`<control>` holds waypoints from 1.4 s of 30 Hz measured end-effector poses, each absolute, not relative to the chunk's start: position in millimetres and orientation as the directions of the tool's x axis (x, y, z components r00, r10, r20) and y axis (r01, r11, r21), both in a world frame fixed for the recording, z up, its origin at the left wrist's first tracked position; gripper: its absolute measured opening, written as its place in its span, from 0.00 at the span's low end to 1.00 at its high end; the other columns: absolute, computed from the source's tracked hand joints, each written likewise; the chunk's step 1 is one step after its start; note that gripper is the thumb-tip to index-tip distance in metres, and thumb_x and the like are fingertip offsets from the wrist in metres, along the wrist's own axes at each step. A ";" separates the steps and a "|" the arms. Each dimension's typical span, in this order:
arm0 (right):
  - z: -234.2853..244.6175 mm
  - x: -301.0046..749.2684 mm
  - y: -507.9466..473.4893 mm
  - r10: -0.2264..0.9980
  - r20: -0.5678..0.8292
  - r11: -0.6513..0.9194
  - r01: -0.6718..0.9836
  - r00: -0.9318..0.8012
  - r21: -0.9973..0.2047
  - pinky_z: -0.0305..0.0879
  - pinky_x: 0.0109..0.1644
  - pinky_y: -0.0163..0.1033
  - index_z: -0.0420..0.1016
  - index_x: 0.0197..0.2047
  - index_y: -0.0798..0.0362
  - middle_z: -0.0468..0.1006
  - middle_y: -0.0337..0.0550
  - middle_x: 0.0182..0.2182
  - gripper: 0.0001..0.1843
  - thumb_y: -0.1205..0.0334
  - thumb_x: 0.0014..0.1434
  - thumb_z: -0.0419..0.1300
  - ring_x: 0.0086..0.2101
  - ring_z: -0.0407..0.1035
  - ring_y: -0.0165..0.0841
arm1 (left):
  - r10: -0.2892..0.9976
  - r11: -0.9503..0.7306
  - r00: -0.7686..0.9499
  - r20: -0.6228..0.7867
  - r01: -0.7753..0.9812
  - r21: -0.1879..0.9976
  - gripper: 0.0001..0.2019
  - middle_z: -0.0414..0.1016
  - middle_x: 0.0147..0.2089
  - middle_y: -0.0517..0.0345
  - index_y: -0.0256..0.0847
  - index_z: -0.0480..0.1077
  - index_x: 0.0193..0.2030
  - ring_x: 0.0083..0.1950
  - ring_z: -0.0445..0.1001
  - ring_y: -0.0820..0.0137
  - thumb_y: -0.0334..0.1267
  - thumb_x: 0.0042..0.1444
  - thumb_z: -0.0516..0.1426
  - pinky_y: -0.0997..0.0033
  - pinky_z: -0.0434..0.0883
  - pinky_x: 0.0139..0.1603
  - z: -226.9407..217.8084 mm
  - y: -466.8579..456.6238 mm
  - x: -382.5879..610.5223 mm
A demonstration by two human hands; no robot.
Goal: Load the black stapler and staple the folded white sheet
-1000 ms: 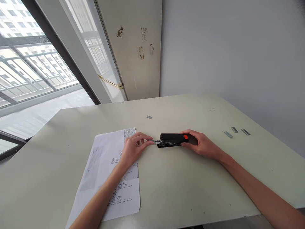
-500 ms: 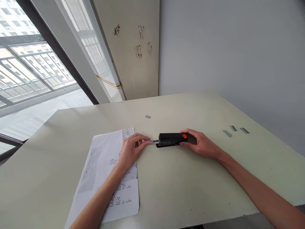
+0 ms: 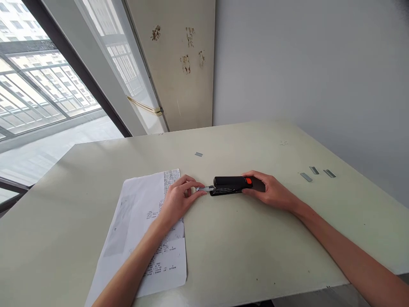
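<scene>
A black stapler point(image 3: 230, 185) with an orange button lies flat on the pale green table point(image 3: 243, 238), its metal staple tray sticking out to the left. My right hand point(image 3: 271, 192) is wrapped round the stapler's rear end. My left hand point(image 3: 179, 200) rests on the edge of a printed paper sheet point(image 3: 143, 234), its thumb and fingers pinched at the tip of the protruding metal tray point(image 3: 204, 188).
One short strip of staples point(image 3: 198, 154) lies behind the stapler, and three more strips point(image 3: 315, 172) lie at the right near the grey wall. A large window and a stained door panel stand beyond the table's far left.
Hardly anything has moved: both hands stay on the stapler, and my left fingertips have shifted slightly along the metal tray. The camera has drifted a little.
</scene>
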State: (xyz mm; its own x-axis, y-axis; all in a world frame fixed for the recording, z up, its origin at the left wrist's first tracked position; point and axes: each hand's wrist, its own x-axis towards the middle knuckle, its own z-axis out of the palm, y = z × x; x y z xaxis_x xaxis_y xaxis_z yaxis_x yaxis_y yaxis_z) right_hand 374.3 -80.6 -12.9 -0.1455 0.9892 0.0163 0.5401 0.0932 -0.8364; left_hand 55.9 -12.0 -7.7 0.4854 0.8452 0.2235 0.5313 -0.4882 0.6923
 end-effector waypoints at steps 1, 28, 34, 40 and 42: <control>-13.0 374.3 -80.5 0.989 0.017 0.093 0.539 -0.145 -0.837 0.73 0.51 0.47 0.75 0.56 0.43 0.82 0.42 0.47 0.23 0.41 0.64 0.64 0.44 0.76 0.43 | 0.839 -0.497 0.497 0.220 0.538 0.681 0.16 0.78 0.47 0.55 0.50 0.84 0.46 0.29 0.66 0.72 0.56 0.64 0.62 0.68 0.68 0.35 -6.6 -11.1 53.8; -19.5 374.7 -79.9 0.988 0.015 0.102 0.562 -0.156 -0.821 0.75 0.51 0.49 0.77 0.58 0.41 0.81 0.45 0.53 0.25 0.38 0.65 0.62 0.51 0.76 0.46 | 0.641 -0.596 0.763 0.091 0.419 0.685 0.11 0.79 0.37 0.61 0.46 0.77 0.41 0.33 0.73 0.70 0.50 0.62 0.66 0.71 0.66 0.35 7.3 12.7 81.8; -17.2 375.3 -80.4 0.988 0.001 0.092 0.579 -0.156 -0.810 0.72 0.57 0.49 0.77 0.59 0.41 0.82 0.42 0.54 0.25 0.38 0.65 0.62 0.51 0.76 0.45 | 0.633 -0.701 0.750 0.190 0.451 0.553 0.15 0.81 0.45 0.57 0.48 0.76 0.50 0.43 0.76 0.64 0.54 0.65 0.63 0.66 0.69 0.44 9.9 2.5 62.8; -14.0 374.3 -82.6 0.984 -0.014 0.090 0.568 -0.175 -0.818 0.72 0.56 0.49 0.75 0.62 0.41 0.81 0.43 0.56 0.27 0.37 0.65 0.62 0.52 0.76 0.46 | 0.803 -0.596 0.531 0.271 0.717 0.362 0.21 0.78 0.58 0.50 0.48 0.73 0.57 0.61 0.72 0.53 0.59 0.70 0.54 0.52 0.68 0.61 7.6 9.3 -11.3; -13.0 373.6 -83.4 0.984 -0.023 0.082 0.567 -0.176 -0.820 0.71 0.57 0.49 0.75 0.62 0.40 0.81 0.42 0.56 0.27 0.38 0.65 0.62 0.52 0.75 0.45 | 0.863 -0.495 0.422 0.277 0.816 0.299 0.24 0.75 0.62 0.48 0.46 0.71 0.60 0.64 0.69 0.50 0.60 0.70 0.51 0.46 0.65 0.64 2.9 14.5 -37.0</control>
